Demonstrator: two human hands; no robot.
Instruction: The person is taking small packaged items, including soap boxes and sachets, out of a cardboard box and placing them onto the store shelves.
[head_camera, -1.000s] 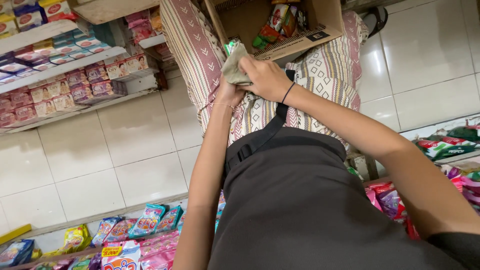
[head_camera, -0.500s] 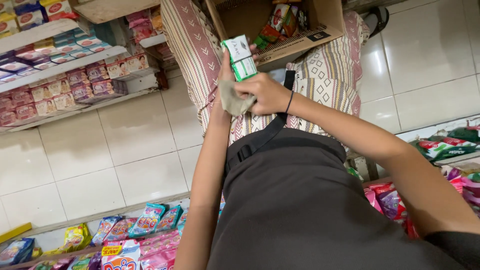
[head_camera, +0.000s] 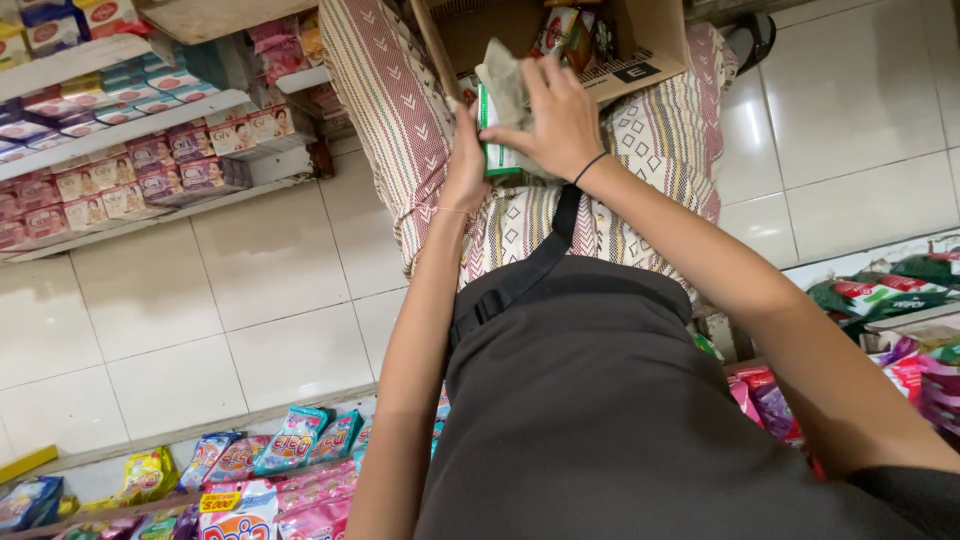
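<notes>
Head view: left hand (head_camera: 466, 165) grips a small green-and-white cardboard box (head_camera: 493, 140); right hand (head_camera: 556, 120) presses a soft grey cloth (head_camera: 507, 85) against it. The box looks light and stiff, best held by its edges.

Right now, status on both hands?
Left hand grips green box. Right hand presses grey cloth on it. Open carton just ahead.

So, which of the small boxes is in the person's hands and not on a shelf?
The green and white box, held between the left hand and the right hand with a grey cloth. The pink boxes sit in shelf rows.
</notes>
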